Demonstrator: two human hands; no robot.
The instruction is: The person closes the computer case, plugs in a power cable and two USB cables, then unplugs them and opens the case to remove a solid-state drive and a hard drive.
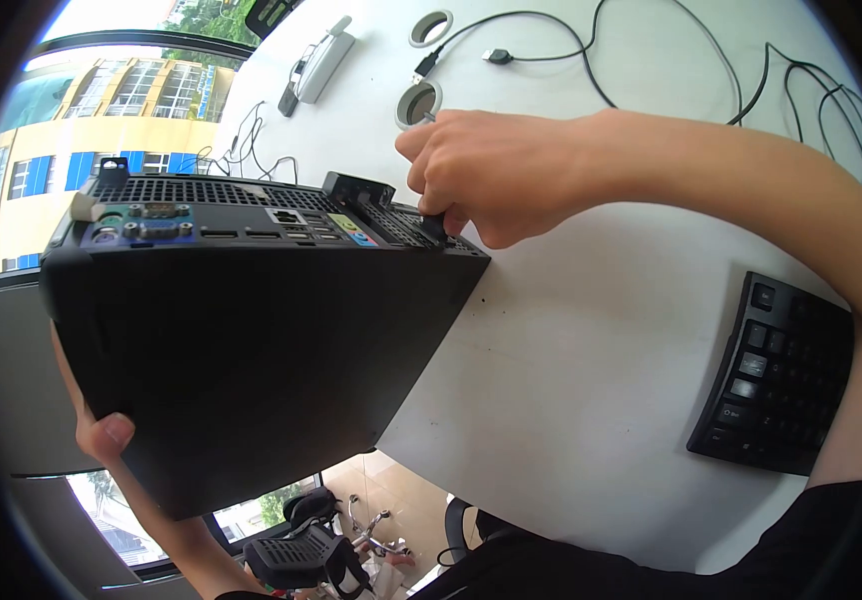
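A black desktop computer case (251,350) stands tilted at the table's left edge, its back panel of ports (241,225) facing up and away. My left hand (106,435) grips the case's lower left side, thumb on the near face and the other fingers hidden behind it. At the right end of the back panel, my right hand (486,175) is closed with fingers pinched round a small black piece (434,228) by the vented grille. A short grey tip shows above the knuckles. I cannot tell what the piece is.
A black keyboard (776,375) lies on the white table (561,350) at right, under my forearm. Black cables (571,50) with USB plugs spread across the back, near two round desk holes (431,28). A white power strip (327,65) lies back left. An office chair (306,555) stands below.
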